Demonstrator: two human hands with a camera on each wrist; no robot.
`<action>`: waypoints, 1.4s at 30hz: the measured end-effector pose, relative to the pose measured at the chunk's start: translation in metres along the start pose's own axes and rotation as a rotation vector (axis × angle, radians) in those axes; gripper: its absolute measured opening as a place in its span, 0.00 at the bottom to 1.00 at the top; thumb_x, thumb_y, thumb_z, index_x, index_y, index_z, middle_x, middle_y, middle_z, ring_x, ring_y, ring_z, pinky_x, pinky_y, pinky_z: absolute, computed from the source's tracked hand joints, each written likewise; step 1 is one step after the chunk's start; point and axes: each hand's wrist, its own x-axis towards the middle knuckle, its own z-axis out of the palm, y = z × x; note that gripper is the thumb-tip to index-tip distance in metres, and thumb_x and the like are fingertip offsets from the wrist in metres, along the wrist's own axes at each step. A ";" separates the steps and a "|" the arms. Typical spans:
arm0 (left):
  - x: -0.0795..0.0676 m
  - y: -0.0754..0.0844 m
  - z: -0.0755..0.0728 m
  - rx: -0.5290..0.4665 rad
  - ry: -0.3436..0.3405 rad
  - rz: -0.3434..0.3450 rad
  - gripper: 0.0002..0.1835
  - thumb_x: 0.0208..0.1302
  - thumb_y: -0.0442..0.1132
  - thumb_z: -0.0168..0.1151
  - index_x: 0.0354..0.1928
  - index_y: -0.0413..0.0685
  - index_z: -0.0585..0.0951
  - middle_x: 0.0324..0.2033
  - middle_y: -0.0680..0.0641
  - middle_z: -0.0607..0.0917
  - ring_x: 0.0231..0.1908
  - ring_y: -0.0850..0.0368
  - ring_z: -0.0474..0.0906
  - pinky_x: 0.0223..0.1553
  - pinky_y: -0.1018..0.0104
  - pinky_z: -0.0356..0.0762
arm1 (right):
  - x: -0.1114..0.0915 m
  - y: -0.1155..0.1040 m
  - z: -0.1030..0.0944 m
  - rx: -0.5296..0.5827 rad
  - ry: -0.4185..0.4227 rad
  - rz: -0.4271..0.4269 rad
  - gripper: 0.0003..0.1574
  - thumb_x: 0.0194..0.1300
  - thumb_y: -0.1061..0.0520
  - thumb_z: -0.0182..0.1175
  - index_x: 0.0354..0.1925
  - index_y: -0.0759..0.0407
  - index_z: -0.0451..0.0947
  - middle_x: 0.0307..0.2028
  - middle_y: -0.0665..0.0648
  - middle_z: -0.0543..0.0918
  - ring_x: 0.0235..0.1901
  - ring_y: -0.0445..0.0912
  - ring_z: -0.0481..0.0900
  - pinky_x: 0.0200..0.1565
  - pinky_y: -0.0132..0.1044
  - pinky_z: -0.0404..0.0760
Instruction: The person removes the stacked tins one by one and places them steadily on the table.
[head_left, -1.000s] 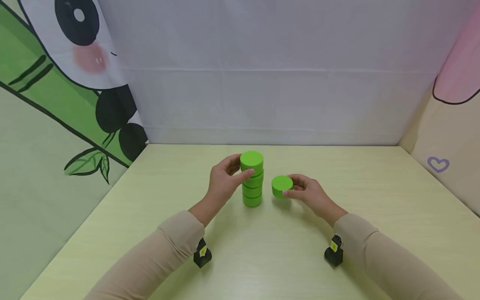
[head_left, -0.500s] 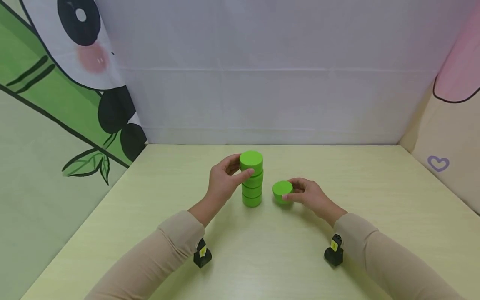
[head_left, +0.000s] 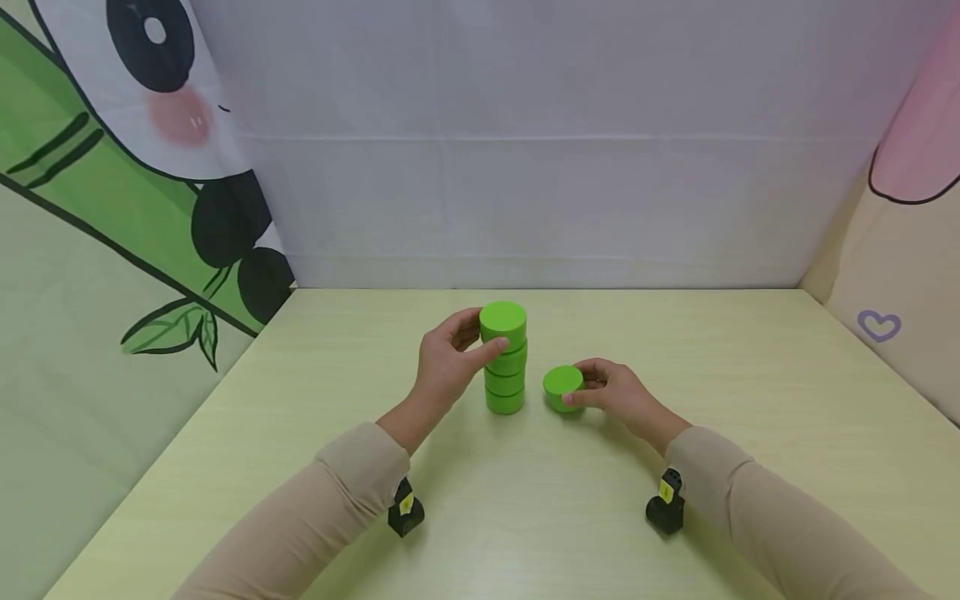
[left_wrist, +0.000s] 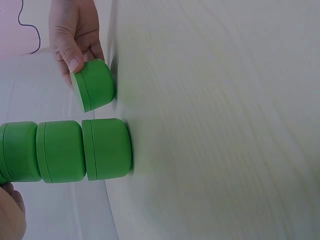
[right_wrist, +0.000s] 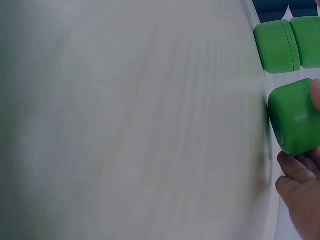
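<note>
Several small round green lidded containers [head_left: 505, 382] stand in one upright stack near the middle of the table. My left hand [head_left: 446, 360] grips the topmost container [head_left: 503, 319], thumb across its front and fingers behind. Just right of the stack's base, my right hand [head_left: 619, 393] pinches a matching green container [head_left: 562, 383] between thumb and fingers. In the left wrist view this loose container [left_wrist: 95, 85] is tilted, its lower edge close to the tabletop, with a gap between it and the stack. The right wrist view shows only its near side [right_wrist: 295, 117].
The pale wooden table [head_left: 555, 533] reaches back to a grey-white cloth wall [head_left: 555, 167]. Printed cloth panels [head_left: 52, 317] rise at the left and right sides. Black wrist cameras [head_left: 406, 510] hang under both cuffs.
My right hand has lowered the loose container toward the table, with a slight shift left over the last half second. My left hand and the stack stay in place.
</note>
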 end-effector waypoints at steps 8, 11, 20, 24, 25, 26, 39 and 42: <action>-0.001 -0.004 0.003 0.016 -0.004 -0.003 0.27 0.50 0.36 0.71 0.54 0.42 0.76 0.51 0.44 0.80 0.52 0.52 0.76 0.56 0.65 0.73 | -0.001 0.005 0.004 -0.003 0.008 0.024 0.37 0.51 0.53 0.70 0.56 0.65 0.69 0.51 0.61 0.76 0.50 0.50 0.74 0.52 0.42 0.74; -0.002 -0.005 0.003 0.024 -0.002 -0.001 0.27 0.50 0.36 0.71 0.54 0.42 0.76 0.51 0.44 0.80 0.51 0.52 0.77 0.56 0.65 0.74 | -0.001 0.008 0.005 0.000 0.010 0.028 0.36 0.51 0.54 0.71 0.55 0.65 0.69 0.50 0.60 0.77 0.49 0.49 0.75 0.51 0.41 0.74; 0.001 -0.004 0.007 0.029 0.015 -0.001 0.26 0.51 0.37 0.71 0.54 0.42 0.76 0.51 0.45 0.80 0.51 0.53 0.77 0.56 0.66 0.73 | 0.003 0.009 -0.002 -0.004 -0.021 0.017 0.35 0.50 0.55 0.71 0.53 0.65 0.69 0.49 0.59 0.77 0.47 0.48 0.75 0.50 0.39 0.75; 0.003 -0.004 0.009 0.028 0.024 0.000 0.26 0.51 0.37 0.70 0.54 0.42 0.77 0.50 0.45 0.80 0.51 0.53 0.77 0.56 0.66 0.74 | 0.005 0.009 -0.005 -0.008 -0.026 0.013 0.35 0.50 0.56 0.71 0.53 0.65 0.69 0.49 0.59 0.77 0.47 0.47 0.75 0.51 0.39 0.75; 0.004 -0.005 0.009 0.025 0.025 0.001 0.25 0.51 0.37 0.70 0.53 0.42 0.77 0.50 0.45 0.80 0.51 0.53 0.77 0.56 0.67 0.74 | 0.006 0.009 -0.005 -0.010 -0.027 0.014 0.35 0.49 0.56 0.71 0.53 0.65 0.69 0.49 0.59 0.77 0.47 0.47 0.76 0.51 0.40 0.75; 0.004 -0.005 0.010 0.024 0.026 0.002 0.25 0.51 0.37 0.70 0.53 0.42 0.77 0.50 0.45 0.80 0.51 0.53 0.77 0.56 0.67 0.74 | 0.006 0.010 -0.006 -0.011 -0.028 0.015 0.35 0.49 0.56 0.72 0.53 0.65 0.69 0.49 0.59 0.77 0.47 0.48 0.76 0.52 0.40 0.75; 0.006 0.001 0.003 -0.010 0.030 0.010 0.26 0.51 0.36 0.71 0.53 0.42 0.77 0.50 0.45 0.80 0.51 0.53 0.77 0.55 0.67 0.74 | 0.002 -0.006 -0.006 -0.057 -0.020 0.016 0.36 0.48 0.56 0.73 0.53 0.66 0.70 0.47 0.59 0.79 0.46 0.46 0.76 0.50 0.39 0.77; 0.006 0.003 0.001 -0.017 0.027 0.010 0.26 0.51 0.37 0.71 0.54 0.42 0.77 0.50 0.44 0.80 0.50 0.53 0.77 0.55 0.66 0.74 | -0.001 -0.011 -0.006 -0.060 -0.022 0.023 0.36 0.48 0.56 0.72 0.53 0.66 0.69 0.47 0.60 0.78 0.46 0.47 0.76 0.50 0.39 0.77</action>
